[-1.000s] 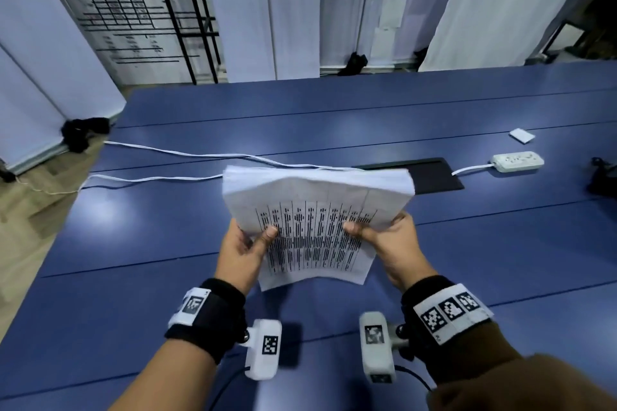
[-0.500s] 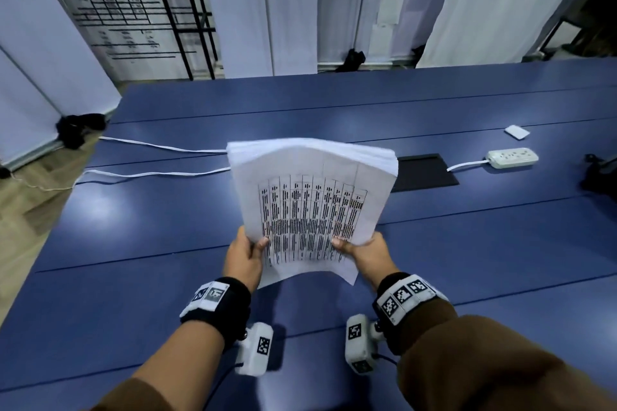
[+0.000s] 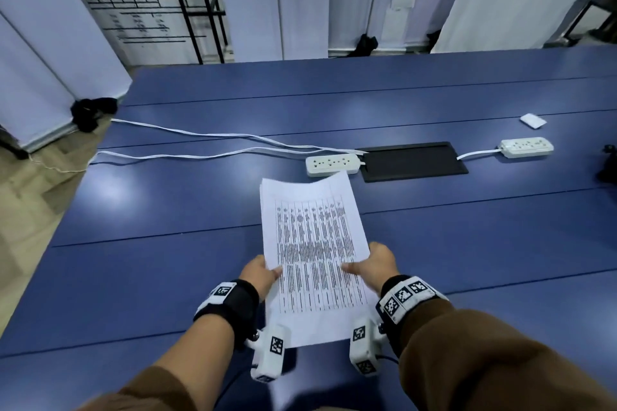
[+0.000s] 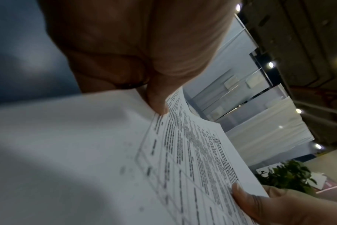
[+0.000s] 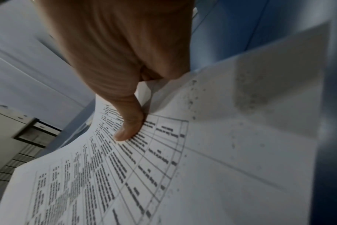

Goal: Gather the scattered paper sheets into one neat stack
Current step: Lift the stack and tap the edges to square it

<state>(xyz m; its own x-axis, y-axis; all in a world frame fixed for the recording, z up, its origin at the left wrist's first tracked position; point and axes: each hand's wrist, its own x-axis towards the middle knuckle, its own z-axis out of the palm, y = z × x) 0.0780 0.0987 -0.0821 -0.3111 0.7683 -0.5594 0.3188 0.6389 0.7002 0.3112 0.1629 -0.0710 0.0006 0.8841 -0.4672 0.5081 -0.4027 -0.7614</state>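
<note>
A stack of white paper sheets (image 3: pixel 314 243) printed with a table lies nearly flat over the blue table (image 3: pixel 150 277), its long side pointing away from me. My left hand (image 3: pixel 263 272) pinches its left edge, thumb on top. My right hand (image 3: pixel 370 264) pinches the right edge the same way. In the left wrist view the thumb (image 4: pixel 158 103) presses on the stack (image 4: pixel 106 159). In the right wrist view the thumb (image 5: pixel 129 124) lies on the printed top sheet (image 5: pixel 164 167). Fingers under the paper are hidden.
Beyond the stack lie a white power strip (image 3: pixel 332 164), a black cable hatch (image 3: pixel 414 161), a second power strip (image 3: pixel 526 146) and a small white card (image 3: pixel 532 120). White cables (image 3: pixel 200 140) run left across the table. Panels stand behind the far edge.
The stack stood upright in both hands before. Now it has been tipped down and lowered towards the table, and a power strip behind it has come into view.
</note>
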